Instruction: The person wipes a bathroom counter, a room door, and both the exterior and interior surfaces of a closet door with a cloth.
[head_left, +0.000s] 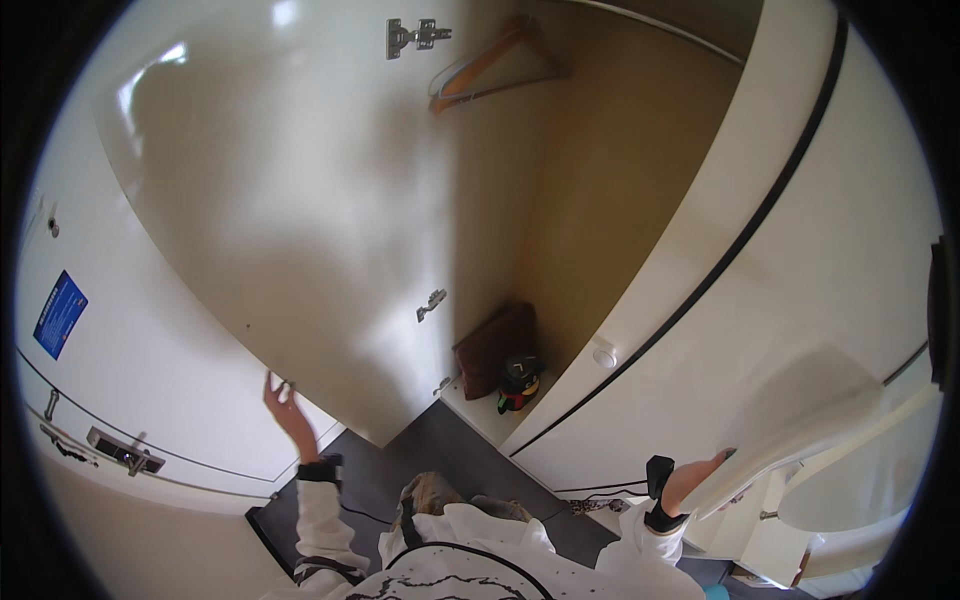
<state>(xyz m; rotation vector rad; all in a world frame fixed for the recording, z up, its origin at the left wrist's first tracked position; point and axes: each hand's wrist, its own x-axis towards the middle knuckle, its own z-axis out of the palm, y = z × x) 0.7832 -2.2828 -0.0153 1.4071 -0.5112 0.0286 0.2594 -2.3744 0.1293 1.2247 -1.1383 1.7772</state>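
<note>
A white wardrobe door (300, 202) stands swung out on metal hinges. My left hand (283, 409) is at its free edge, with the fingertips against the edge. On the right, my right hand (690, 481) grips the edge of a white door or panel (795, 431), the thumb on the near face and the other fingers mostly hidden behind it. Inside the open wardrobe (600, 180), a dark red cushion (491, 352) leans in the lower corner. A black plush toy (520, 379) with red and green parts sits in front of it on the white base.
Wooden hangers (487, 67) hang from a metal rail (667, 30). At left is a white door (187, 367) with a lever handle (133, 459) and a blue sign (61, 315) bearing writing. A white round knob (604, 355) is on the right frame. Dark tiles (427, 435) cover the floor.
</note>
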